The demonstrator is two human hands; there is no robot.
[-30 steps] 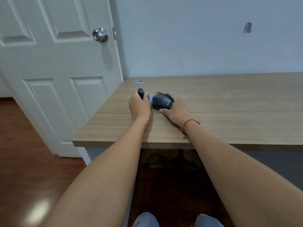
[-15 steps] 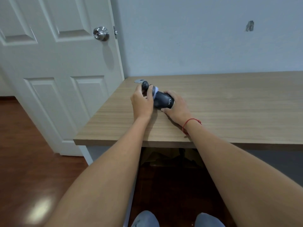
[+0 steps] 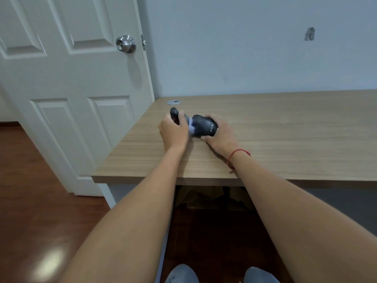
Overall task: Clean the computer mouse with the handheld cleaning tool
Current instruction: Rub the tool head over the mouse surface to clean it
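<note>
Since half a second ago, left hand has drawn the cleaning tool back leftward; pale tip now on the mouse's left end. Right hand curled round the mouse, near the tabletop far-left corner, long axis pointing at the tool.

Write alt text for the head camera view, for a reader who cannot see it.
A person's left hand presses a dark handheld cleaning tool, pale tip first, against a black computer mouse that the right hand steadies on a wooden desk. A white door stands to the left.
</note>
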